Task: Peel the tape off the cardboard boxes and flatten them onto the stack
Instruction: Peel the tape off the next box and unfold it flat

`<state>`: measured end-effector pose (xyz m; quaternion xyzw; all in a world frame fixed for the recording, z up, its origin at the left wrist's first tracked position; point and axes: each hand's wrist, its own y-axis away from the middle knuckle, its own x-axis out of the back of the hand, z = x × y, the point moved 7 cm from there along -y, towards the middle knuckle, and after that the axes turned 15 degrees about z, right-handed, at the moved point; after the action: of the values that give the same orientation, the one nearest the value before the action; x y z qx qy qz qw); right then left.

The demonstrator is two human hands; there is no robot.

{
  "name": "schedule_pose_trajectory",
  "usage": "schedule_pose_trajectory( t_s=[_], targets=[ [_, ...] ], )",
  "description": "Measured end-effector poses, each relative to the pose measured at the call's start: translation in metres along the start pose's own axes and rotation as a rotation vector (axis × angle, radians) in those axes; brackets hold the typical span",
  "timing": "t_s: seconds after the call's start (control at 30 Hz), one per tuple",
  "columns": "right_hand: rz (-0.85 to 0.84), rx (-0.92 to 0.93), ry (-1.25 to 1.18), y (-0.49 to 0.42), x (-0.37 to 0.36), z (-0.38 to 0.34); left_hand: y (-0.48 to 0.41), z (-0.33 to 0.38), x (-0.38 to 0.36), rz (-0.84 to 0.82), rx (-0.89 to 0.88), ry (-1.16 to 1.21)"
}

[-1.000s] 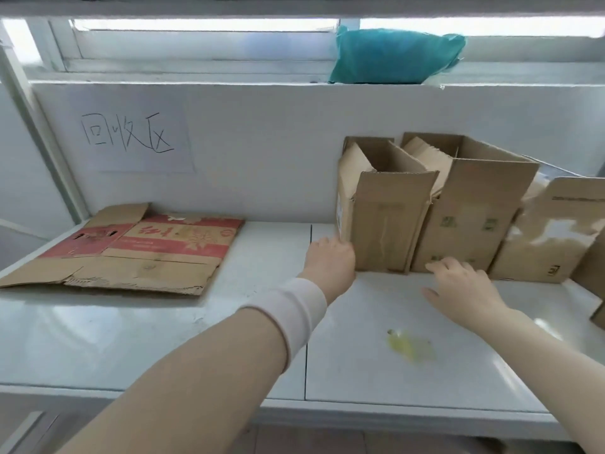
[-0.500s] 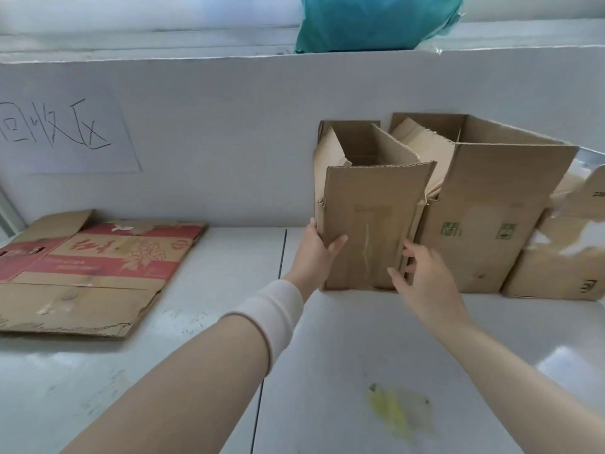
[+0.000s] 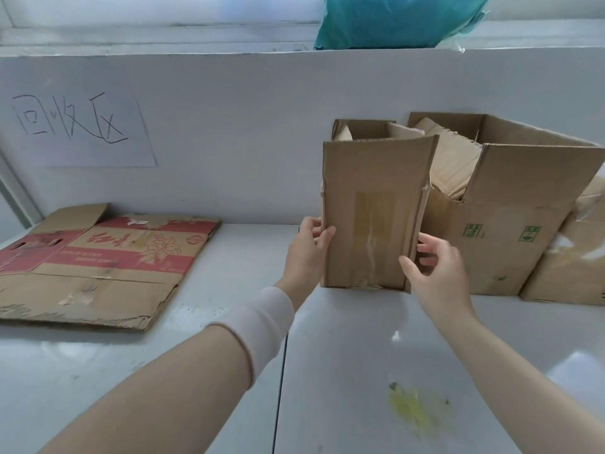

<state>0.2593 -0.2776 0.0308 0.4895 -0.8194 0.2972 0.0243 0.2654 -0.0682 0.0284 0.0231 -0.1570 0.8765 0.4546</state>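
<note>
The left hand and right hand each close a grip on the narrow box at 1 o'clock, apparently steadying it upright for reaching its tape.

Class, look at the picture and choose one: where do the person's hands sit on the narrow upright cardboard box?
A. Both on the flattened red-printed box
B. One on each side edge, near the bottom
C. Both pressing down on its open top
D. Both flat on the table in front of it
B: the left hand grips the left edge of the narrow box and the right hand grips its right edge, low down.
</note>
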Motion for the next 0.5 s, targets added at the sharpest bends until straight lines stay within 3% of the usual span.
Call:
schedule_pose_trajectory(
  t_s=[0.07, 0.2, 0.3, 0.5],
  targets=[
    [-0.054, 0.057, -0.017, 0.008, 0.004, -0.021, 0.002, 0.018, 0.025, 0.016, -0.060, -0.041],
    [-0.259, -0.029, -0.245, 0.033, 0.006, -0.081, 0.012, 0.057, 0.084, 0.053, -0.088, -0.029],
    [-0.261, -0.070, -0.332, 0.050, 0.015, -0.126, 0.021, 0.087, 0.126, 0.059, -0.113, -0.053],
    [-0.394, -0.141, -0.288, 0.072, 0.019, -0.183, 0.039, 0.114, 0.187, -0.022, 0.070, -0.058]
  ],
)
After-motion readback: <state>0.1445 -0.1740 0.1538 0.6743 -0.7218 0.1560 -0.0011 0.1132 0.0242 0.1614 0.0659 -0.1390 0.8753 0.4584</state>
